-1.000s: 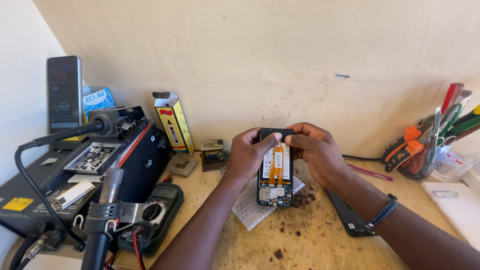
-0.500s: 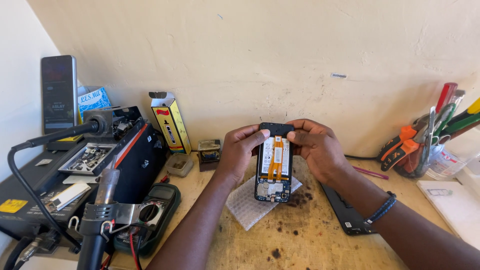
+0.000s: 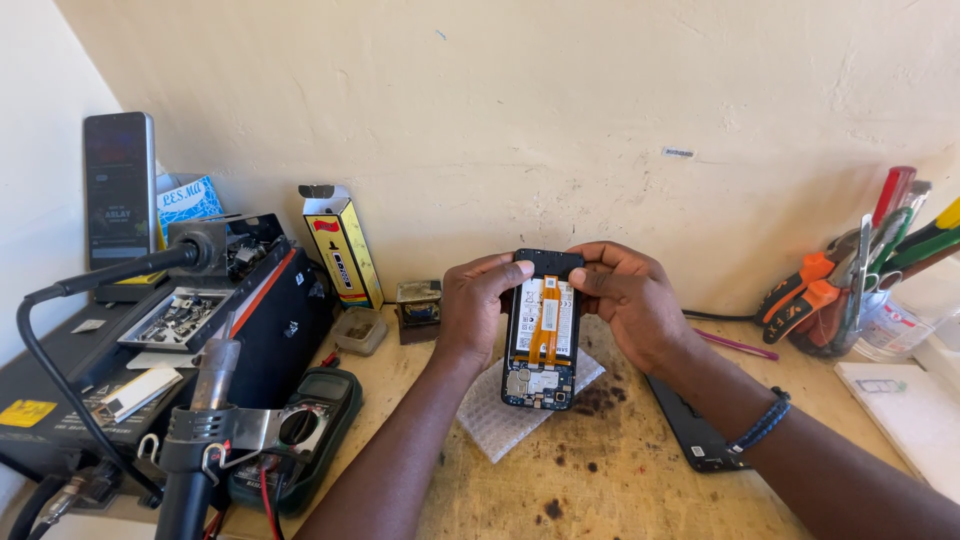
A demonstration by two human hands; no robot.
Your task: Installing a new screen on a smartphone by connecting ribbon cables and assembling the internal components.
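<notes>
Head view shows a stained wooden bench (image 3: pixel 620 490) with a multimeter (image 3: pixel 300 430) at the near left. Above the middle, the left hand (image 3: pixel 480 300) and right hand (image 3: pixel 625 300) grasp the top of an opened phone (image 3: pixel 541 335), held over a white pad (image 3: pixel 500 415). Behind stands a rough cream wall (image 3: pixel 560 120).

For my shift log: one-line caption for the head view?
Left hand and right hand hold an opened phone upright above a wooden bench.

Both hands, left (image 3: pixel 480 305) and right (image 3: pixel 625 300), raised, fingertips pinching together.
</notes>
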